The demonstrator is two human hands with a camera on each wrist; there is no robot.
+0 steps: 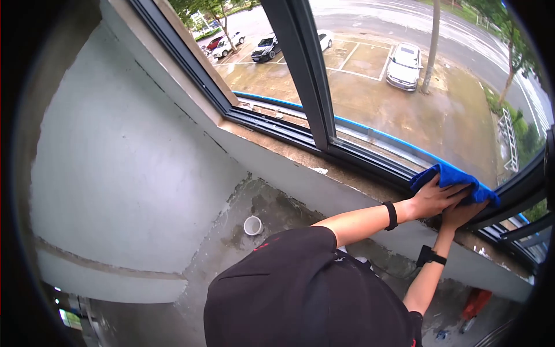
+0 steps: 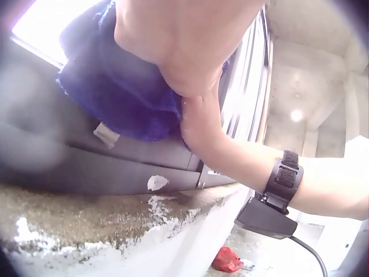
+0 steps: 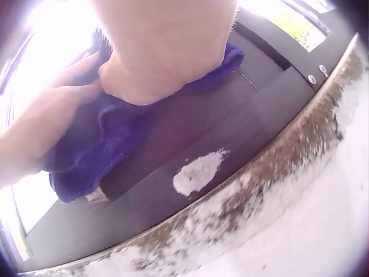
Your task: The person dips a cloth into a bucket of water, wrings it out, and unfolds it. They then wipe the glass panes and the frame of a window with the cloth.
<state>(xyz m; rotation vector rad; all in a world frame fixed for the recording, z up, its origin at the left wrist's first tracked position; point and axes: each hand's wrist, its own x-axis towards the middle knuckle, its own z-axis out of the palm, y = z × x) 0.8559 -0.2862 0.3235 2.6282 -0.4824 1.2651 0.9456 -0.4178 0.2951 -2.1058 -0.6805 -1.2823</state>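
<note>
A blue cloth (image 1: 448, 175) lies bunched against the dark window frame, at the lower right corner of the pane in the head view. My left hand (image 1: 430, 198) presses on it from above, fingers stretched across the fabric. Close beside it, my right hand (image 1: 462, 214) rests on the cloth's lower right part, fingers extended along it. In the left wrist view the cloth (image 2: 118, 92) hangs below the left hand (image 2: 179, 40) over the grey frame. The right wrist view shows the right hand (image 3: 167, 52) on the cloth (image 3: 104, 138), its fingertips hidden behind the hand.
The rough sill (image 1: 358, 180) runs under the window frame (image 1: 303, 75). White residue (image 3: 199, 173) marks the frame near the cloth. A white bucket (image 1: 253, 225) stands on the concrete floor below. A red object (image 1: 477, 302) lies at lower right. Parked cars show outside.
</note>
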